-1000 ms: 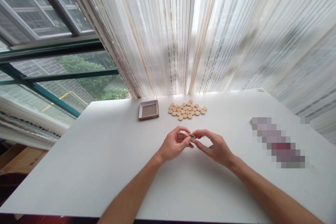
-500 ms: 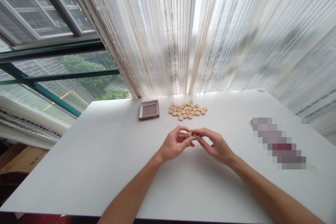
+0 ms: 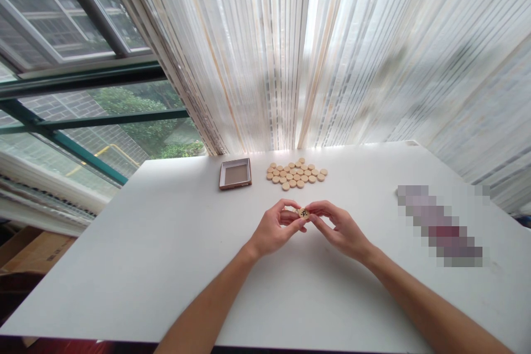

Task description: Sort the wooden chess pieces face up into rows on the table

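Note:
Between my two hands, a round wooden Chinese chess piece (image 3: 304, 213) is held up above the white table, its dark character facing me. The fingertips of my left hand (image 3: 279, 228) pinch it from the left. My right hand (image 3: 341, 231) grips its right edge with thumb and fingers. Part of a second marked piece seems to show behind it at my left fingers, mostly hidden. Beyond my hands, several more pale round chess pieces (image 3: 297, 172) lie loosely grouped on the table; no characters can be made out on them.
A shallow open box (image 3: 222, 182) with a brown rim and a light inside stands left of the pieces. On the right, a pixelated object (image 3: 440, 227) lies on the white table (image 3: 174, 254). Striped curtains (image 3: 265, 66) hang along the far edge, with a window at the left.
The held piece has turned slightly, so its character appears at a different angle. My hands stay almost in the same place; the grouped pieces and the box have not moved.

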{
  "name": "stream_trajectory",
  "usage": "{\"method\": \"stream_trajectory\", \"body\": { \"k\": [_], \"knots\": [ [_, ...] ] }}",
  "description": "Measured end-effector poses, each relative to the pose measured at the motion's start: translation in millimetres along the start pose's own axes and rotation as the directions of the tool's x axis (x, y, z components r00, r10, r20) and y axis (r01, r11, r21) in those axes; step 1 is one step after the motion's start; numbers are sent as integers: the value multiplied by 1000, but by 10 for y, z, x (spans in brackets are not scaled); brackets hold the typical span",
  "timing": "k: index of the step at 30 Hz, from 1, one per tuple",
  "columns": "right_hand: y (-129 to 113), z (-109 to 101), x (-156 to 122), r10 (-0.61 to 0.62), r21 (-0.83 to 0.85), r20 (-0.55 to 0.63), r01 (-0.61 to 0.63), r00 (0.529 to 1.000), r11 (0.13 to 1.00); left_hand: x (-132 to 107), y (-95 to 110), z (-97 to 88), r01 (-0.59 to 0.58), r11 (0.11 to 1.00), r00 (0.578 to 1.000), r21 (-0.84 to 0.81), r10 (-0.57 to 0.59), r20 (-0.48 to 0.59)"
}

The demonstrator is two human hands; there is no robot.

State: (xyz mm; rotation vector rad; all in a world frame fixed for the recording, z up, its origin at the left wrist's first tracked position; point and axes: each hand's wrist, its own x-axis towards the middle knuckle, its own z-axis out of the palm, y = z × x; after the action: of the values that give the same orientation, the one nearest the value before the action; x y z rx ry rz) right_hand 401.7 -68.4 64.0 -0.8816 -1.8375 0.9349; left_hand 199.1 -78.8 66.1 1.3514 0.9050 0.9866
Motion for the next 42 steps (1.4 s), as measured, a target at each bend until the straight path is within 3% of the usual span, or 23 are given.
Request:
{"method": "stream_trajectory", "body": {
  "k": [10,17,29,36,42],
  "knots": [
    [-38,-18,21,42,50,5,-42,999,998,-11,16,15,-32,999,997,-11,33,76],
    [-27,-20,32,43,37,8,-44,999,998,-13,1,12,-41,999,997,14,40,59],
    [15,-13,24,72,-3,-24,-72,997,997,-31,31,38,-105,981,994,162,102,26],
    [0,14,-15,78,-51,-82,-83,994,995,-63,1,60,-210,902,978,378,192,86],
    [-2,22,-12,81,-87,-96,-89,992,992,-62,-64,34,-255,859,967,443,232,105]
  ]
}}
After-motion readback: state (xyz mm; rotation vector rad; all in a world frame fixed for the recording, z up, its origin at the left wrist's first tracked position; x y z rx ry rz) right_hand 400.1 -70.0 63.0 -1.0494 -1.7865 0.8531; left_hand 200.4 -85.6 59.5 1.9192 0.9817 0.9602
